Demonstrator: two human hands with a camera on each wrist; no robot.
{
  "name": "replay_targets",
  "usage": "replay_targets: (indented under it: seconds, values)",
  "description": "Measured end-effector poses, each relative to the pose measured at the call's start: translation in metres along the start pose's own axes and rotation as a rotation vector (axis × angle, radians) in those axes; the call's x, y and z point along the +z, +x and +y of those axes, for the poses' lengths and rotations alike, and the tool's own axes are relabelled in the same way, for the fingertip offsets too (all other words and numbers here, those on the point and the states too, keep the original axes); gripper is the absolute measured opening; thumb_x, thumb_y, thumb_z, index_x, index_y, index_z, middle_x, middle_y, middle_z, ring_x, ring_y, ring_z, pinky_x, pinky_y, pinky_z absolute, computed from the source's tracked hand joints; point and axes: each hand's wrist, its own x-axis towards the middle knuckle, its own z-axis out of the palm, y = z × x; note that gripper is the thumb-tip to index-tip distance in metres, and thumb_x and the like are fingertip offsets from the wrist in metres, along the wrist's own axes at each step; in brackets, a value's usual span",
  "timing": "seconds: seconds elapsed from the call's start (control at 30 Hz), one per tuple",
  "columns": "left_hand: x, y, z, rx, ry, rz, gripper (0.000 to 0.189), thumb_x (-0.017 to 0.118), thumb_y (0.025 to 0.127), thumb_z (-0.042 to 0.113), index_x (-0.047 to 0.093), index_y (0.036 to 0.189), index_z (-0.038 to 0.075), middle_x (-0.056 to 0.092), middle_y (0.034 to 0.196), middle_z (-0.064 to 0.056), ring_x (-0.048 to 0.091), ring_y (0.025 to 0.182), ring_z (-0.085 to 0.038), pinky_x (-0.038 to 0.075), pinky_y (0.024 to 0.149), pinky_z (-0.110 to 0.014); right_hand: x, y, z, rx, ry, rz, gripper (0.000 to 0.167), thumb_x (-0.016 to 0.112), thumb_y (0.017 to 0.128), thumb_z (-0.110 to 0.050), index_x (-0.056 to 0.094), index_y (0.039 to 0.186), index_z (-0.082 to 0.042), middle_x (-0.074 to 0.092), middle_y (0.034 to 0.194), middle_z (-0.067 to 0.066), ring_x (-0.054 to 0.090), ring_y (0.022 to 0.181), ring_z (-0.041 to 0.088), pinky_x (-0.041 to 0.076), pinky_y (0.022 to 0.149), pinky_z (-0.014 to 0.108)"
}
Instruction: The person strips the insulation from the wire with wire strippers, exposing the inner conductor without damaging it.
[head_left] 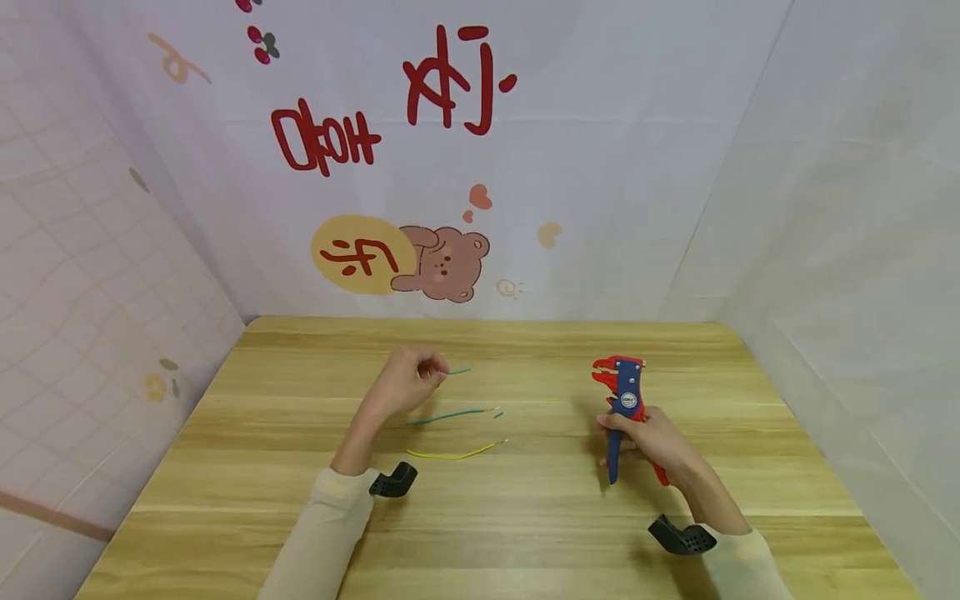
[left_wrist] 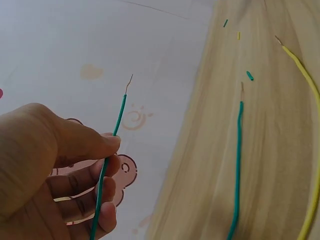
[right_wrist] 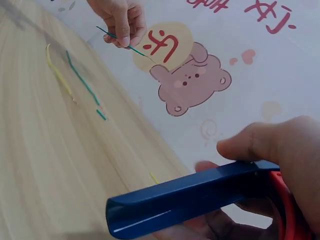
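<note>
Between thumb and fingertips, my left hand [head_left: 408, 379] pinches a green wire [left_wrist: 120, 112] above the table. Its upper end is stripped to bare copper strands in the left wrist view. My right hand [head_left: 656, 442] grips a red and blue wire stripper [head_left: 628, 387] by its handles, with the head pointing away from me. A blue handle [right_wrist: 180, 197] fills the lower part of the right wrist view. Below the left hand lie a second green wire [head_left: 450, 415] and a yellow wire [head_left: 453, 457], each with a bare copper end.
Small cut-off bits of insulation lie on the wooden table [head_left: 525, 533]: a green piece [left_wrist: 250, 75], a yellow piece [left_wrist: 239, 35] and another green piece [left_wrist: 225, 23]. A white printed cloth wall [head_left: 600, 192] rises behind the table, with pale walls on both sides.
</note>
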Motion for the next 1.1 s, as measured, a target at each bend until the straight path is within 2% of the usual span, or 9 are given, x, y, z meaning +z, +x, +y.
replay_targets:
  seconds: [0.1, 0.23, 0.37, 0.5, 0.7, 0.87, 0.97, 1.1]
  values:
    - [0.005, 0.002, -0.004, -0.007, -0.001, -0.002, 0.006, 0.069, 0.091, 0.000, 0.073, 0.089, 0.004, 0.066, 0.081, -0.004, 0.055, 0.074, -0.015, 0.047, 0.069, -0.023, -0.002, -0.001, 0.003, 0.009, -0.008, 0.039, 0.050, 0.070, 0.098, -0.033, 0.060, 0.121, 0.010, 0.076, 0.095, 0.014, 0.078, 0.083, 0.038, 0.063, 0.079, 0.043]
    - [0.012, 0.000, -0.011, -0.025, -0.010, -0.006, 0.006, 0.068, 0.092, 0.000, 0.073, 0.092, 0.001, 0.067, 0.082, -0.004, 0.056, 0.076, -0.015, 0.047, 0.071, -0.023, -0.002, -0.001, 0.010, 0.010, -0.089, 0.095, 0.047, 0.071, 0.096, -0.034, 0.061, 0.114, 0.009, 0.074, 0.085, 0.010, 0.077, 0.075, 0.030, 0.063, 0.073, 0.041]
    - [0.017, -0.001, -0.016, -0.042, -0.022, -0.012, 0.006, 0.068, 0.092, 0.000, 0.073, 0.093, 0.000, 0.068, 0.082, -0.005, 0.057, 0.077, -0.015, 0.048, 0.071, -0.024, -0.002, -0.001, 0.019, 0.014, -0.219, 0.122, 0.045, 0.074, 0.094, -0.038, 0.068, 0.105, 0.005, 0.073, 0.080, 0.006, 0.074, 0.068, 0.022, 0.061, 0.066, 0.037]
    - [0.022, 0.000, -0.023, -0.063, 0.005, -0.013, 0.005, 0.069, 0.090, -0.001, 0.074, 0.091, 0.001, 0.068, 0.082, -0.005, 0.058, 0.076, -0.015, 0.049, 0.072, -0.025, -0.001, 0.000, 0.027, -0.001, -0.302, 0.125, 0.042, 0.074, 0.093, -0.039, 0.070, 0.103, 0.002, 0.073, 0.077, 0.007, 0.074, 0.066, 0.023, 0.060, 0.064, 0.035]
    - [0.032, 0.008, -0.030, -0.084, 0.048, -0.033, 0.007, 0.068, 0.090, 0.000, 0.074, 0.090, 0.003, 0.067, 0.082, -0.004, 0.058, 0.075, -0.013, 0.049, 0.072, -0.028, 0.001, 0.000, 0.028, -0.035, -0.519, 0.253, 0.042, 0.076, 0.090, -0.043, 0.070, 0.097, -0.002, 0.066, 0.067, 0.003, 0.063, 0.060, 0.017, 0.047, 0.053, 0.028]
    - [0.042, 0.013, -0.033, -0.102, 0.056, -0.055, 0.006, 0.070, 0.089, 0.001, 0.074, 0.088, 0.005, 0.066, 0.081, -0.004, 0.057, 0.075, -0.013, 0.049, 0.072, -0.029, 0.005, -0.002, 0.026, -0.042, -0.661, 0.306, 0.046, 0.076, 0.087, -0.048, 0.072, 0.097, -0.003, 0.061, 0.068, 0.002, 0.054, 0.059, 0.016, 0.038, 0.051, 0.027]
    - [0.047, 0.015, -0.034, -0.107, 0.068, -0.053, 0.006, 0.071, 0.087, 0.001, 0.074, 0.086, 0.006, 0.067, 0.079, -0.004, 0.058, 0.074, -0.013, 0.049, 0.071, -0.030, 0.008, -0.003, 0.026, -0.073, -0.745, 0.338, 0.047, 0.075, 0.087, -0.049, 0.072, 0.096, -0.003, 0.060, 0.070, 0.002, 0.051, 0.060, 0.016, 0.035, 0.052, 0.028]
    - [0.054, 0.016, -0.036, -0.120, 0.089, -0.040, 0.008, 0.074, 0.087, 0.002, 0.074, 0.082, 0.008, 0.067, 0.077, -0.003, 0.058, 0.072, -0.012, 0.048, 0.069, -0.029, 0.011, -0.006, 0.028, -0.104, -0.787, 0.387, 0.052, 0.075, 0.087, -0.050, 0.072, 0.103, 0.000, 0.061, 0.072, 0.002, 0.051, 0.064, 0.017, 0.036, 0.054, 0.028]
